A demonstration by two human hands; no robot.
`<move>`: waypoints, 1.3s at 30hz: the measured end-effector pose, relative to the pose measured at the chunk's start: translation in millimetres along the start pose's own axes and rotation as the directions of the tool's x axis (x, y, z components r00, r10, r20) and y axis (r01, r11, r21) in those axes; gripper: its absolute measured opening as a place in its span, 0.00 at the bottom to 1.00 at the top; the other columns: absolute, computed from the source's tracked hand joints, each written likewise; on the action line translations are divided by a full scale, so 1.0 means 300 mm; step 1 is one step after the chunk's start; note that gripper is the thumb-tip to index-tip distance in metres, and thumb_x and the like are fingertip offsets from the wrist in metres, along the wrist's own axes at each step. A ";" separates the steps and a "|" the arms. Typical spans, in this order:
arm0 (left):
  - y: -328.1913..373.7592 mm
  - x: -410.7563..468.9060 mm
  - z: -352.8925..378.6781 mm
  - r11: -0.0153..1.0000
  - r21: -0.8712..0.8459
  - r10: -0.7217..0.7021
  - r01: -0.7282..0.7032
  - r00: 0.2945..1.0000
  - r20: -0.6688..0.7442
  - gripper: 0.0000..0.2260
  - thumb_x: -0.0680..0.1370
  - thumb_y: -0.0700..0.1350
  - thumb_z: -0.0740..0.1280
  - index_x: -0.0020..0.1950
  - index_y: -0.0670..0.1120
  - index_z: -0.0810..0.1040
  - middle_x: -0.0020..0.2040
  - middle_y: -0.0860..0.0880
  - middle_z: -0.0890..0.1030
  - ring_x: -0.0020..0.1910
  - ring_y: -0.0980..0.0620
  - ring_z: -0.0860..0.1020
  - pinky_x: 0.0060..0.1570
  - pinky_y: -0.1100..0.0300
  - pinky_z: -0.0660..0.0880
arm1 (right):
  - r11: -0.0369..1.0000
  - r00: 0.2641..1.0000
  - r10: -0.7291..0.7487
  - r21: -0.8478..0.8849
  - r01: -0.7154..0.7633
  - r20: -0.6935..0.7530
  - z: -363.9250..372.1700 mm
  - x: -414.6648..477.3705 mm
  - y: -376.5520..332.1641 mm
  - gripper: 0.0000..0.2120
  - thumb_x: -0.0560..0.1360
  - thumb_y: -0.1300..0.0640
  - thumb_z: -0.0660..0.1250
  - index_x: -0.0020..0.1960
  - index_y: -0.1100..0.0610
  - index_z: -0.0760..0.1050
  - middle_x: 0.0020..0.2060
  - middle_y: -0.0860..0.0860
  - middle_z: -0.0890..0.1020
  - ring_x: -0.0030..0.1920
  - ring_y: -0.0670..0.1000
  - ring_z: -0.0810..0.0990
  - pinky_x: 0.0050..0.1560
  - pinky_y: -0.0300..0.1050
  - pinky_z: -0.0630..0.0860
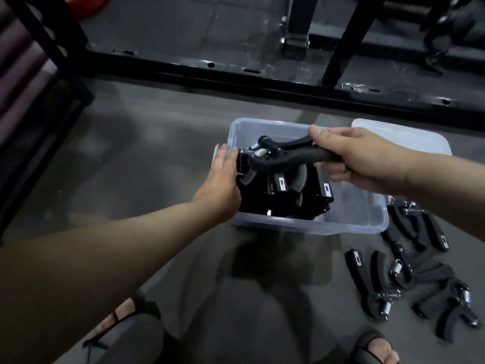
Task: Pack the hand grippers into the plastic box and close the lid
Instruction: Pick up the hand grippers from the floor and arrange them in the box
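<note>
Black hand gripper (pixel 286 151) clenched in right hand (pixel 367 158); left hand (pixel 223 179) flat; labels unreadable.

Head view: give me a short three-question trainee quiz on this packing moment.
1. True or false: the lid is already on the plastic box.
2. Which hand holds a hand gripper above the box? A) left B) right
3. Where do the unpacked grippers lie?

Key:
1. False; it lies behind the box.
2. B; the right hand grips its handles, and the left hand rests at the box's left wall.
3. On the floor, right of the box.
</note>
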State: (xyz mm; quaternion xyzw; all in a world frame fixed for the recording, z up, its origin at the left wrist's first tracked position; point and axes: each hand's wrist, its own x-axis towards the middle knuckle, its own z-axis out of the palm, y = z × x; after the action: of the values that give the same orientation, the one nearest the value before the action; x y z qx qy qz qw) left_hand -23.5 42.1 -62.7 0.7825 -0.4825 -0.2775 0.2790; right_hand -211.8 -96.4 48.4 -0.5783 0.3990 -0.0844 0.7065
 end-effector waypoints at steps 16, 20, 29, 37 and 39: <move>0.012 0.001 -0.003 1.000 -0.007 -0.016 0.016 1.000 -0.015 0.36 0.72 0.30 0.52 0.79 0.49 0.49 0.79 0.50 0.40 0.77 0.56 0.38 0.72 0.60 0.44 | 0.433 0.820 0.316 0.696 -0.572 0.478 -0.008 0.113 0.013 0.18 0.71 0.45 0.72 0.49 0.59 0.72 0.32 0.52 0.80 0.24 0.45 0.80 0.22 0.36 0.76; 0.011 0.002 0.002 1.000 -0.010 -0.001 0.001 1.000 -0.028 0.36 0.72 0.30 0.51 0.79 0.48 0.50 0.80 0.49 0.41 0.77 0.54 0.39 0.73 0.60 0.44 | 0.394 0.700 0.288 0.585 -0.709 0.654 -0.022 0.131 0.026 0.18 0.74 0.48 0.71 0.56 0.57 0.70 0.39 0.56 0.84 0.31 0.50 0.85 0.27 0.41 0.80; 0.016 -0.004 0.002 1.000 -0.010 -0.023 0.023 0.999 -0.025 0.36 0.73 0.31 0.52 0.79 0.50 0.49 0.80 0.50 0.41 0.77 0.56 0.40 0.71 0.62 0.44 | 0.738 0.812 0.464 0.353 -0.575 0.355 0.039 0.102 0.020 0.19 0.76 0.39 0.61 0.47 0.55 0.75 0.35 0.48 0.79 0.25 0.42 0.76 0.18 0.32 0.69; 0.017 -0.006 0.000 1.000 -0.012 -0.020 0.020 0.999 -0.033 0.34 0.74 0.33 0.52 0.79 0.49 0.51 0.80 0.50 0.42 0.78 0.55 0.41 0.73 0.59 0.46 | 0.680 0.800 0.364 0.450 -0.578 0.477 -0.003 0.103 0.038 0.18 0.77 0.41 0.61 0.45 0.56 0.76 0.36 0.47 0.77 0.24 0.42 0.71 0.18 0.30 0.63; 0.018 -0.006 -0.001 1.000 -0.004 -0.021 0.021 0.999 -0.037 0.34 0.74 0.32 0.52 0.79 0.49 0.51 0.80 0.49 0.43 0.78 0.54 0.41 0.72 0.61 0.45 | 0.569 0.768 0.321 0.535 -0.624 0.555 -0.004 0.112 0.066 0.16 0.77 0.43 0.61 0.48 0.56 0.75 0.39 0.49 0.78 0.27 0.44 0.73 0.20 0.32 0.66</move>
State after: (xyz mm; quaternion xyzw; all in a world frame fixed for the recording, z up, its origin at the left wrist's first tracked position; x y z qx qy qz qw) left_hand -27.3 41.8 -58.4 0.7919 -0.4685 -0.2670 0.2864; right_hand -196.8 -110.7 15.2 -0.1417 0.3278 0.0885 0.9299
